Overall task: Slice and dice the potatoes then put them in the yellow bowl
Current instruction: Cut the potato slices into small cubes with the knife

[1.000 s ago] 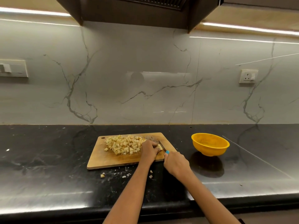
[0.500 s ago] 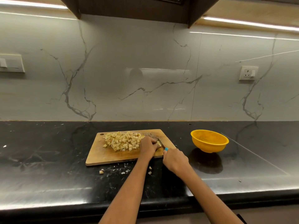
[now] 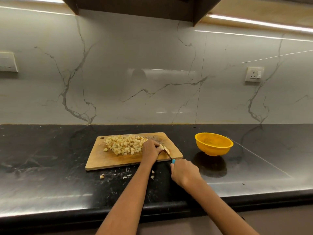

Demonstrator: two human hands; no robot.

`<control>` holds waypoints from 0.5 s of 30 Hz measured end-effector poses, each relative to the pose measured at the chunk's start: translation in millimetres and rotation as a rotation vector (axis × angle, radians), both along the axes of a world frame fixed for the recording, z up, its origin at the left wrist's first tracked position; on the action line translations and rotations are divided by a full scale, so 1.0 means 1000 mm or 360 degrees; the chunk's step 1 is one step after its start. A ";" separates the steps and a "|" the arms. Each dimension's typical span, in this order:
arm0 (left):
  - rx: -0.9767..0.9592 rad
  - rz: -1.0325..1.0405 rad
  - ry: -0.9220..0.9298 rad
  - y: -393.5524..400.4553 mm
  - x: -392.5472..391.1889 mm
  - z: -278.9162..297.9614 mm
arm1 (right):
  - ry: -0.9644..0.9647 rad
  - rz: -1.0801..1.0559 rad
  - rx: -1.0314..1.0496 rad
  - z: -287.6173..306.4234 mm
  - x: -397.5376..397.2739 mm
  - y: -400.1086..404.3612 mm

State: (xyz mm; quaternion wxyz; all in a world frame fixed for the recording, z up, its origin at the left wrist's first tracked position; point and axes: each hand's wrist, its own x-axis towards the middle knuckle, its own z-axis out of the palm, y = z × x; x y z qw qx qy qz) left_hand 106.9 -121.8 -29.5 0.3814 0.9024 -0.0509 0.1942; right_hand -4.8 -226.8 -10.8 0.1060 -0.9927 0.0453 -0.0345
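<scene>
A wooden cutting board (image 3: 105,158) lies on the black counter with a heap of diced potato (image 3: 124,145) on its far left half. My left hand (image 3: 150,149) holds down a pale potato piece (image 3: 165,148) near the board's right end. My right hand (image 3: 183,172) grips a knife (image 3: 169,156) with a blue handle, just off the board's front right corner. The blade points up-left into the potato piece. The yellow bowl (image 3: 214,145) stands to the right of the board, with nothing visible inside.
A few potato bits (image 3: 101,176) lie on the black counter (image 3: 50,167) in front of the board. A marble backsplash rises behind, with a socket (image 3: 254,74) at right and a switch plate (image 3: 7,62) at left. The counter's front edge is close to me.
The view has tilted slightly, shifting everything down in frame. My hands stay at the board's right end, and the knife has moved a little against the potato piece.
</scene>
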 end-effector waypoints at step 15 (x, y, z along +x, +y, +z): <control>-0.0040 -0.0020 -0.0015 0.002 0.000 0.000 | -0.0120 -0.0065 0.0236 -0.001 0.027 0.010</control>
